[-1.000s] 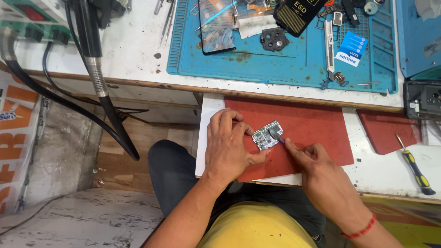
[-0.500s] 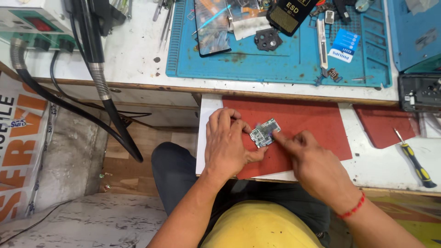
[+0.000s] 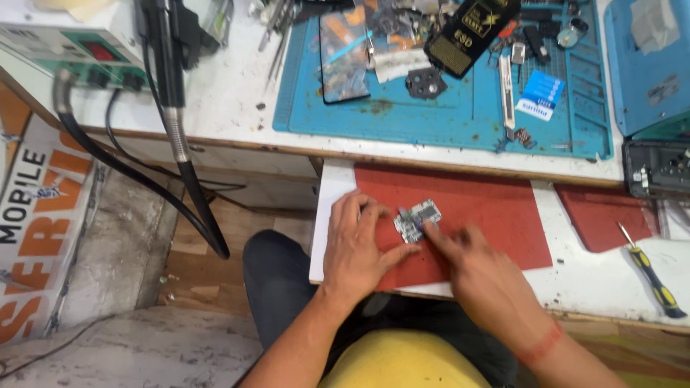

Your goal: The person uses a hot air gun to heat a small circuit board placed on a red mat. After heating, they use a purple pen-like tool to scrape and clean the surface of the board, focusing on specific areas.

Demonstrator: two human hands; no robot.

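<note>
Little has shifted since half a second earlier: both hands stay on the small circuit board point(image 3: 417, 218) at centre frame, the right hand's fingers now blurred as they press at the board's lower right edge. At the bottom of the frame, the person's yellow shirt point(image 3: 402, 366) and dark trousers point(image 3: 287, 287) fill the foreground. Above them, the left hand point(image 3: 357, 248) lies flat on the red mat point(image 3: 496, 215), fingers spread, its thumb reaching to the board's lower left side. The right hand point(image 3: 478, 266), wearing a red wrist thread point(image 3: 540, 345), comes in from the lower right with a fingertip touching the board. Neither hand is closed around the board; it lies flat on the mat between them, pinned from both sides. At the right edge, well apart, a yellow-and-black screwdriver point(image 3: 650, 273) rests on the white pull-out shelf point(image 3: 596, 273). Farther up, a blue work mat point(image 3: 460, 108) holds a phone point(image 3: 343, 54), a dark round part point(image 3: 422, 82) and a blue card point(image 3: 540, 93). In the upper left, a black hose point(image 3: 136, 179) hangs from the rework station point(image 3: 68, 50).
</note>
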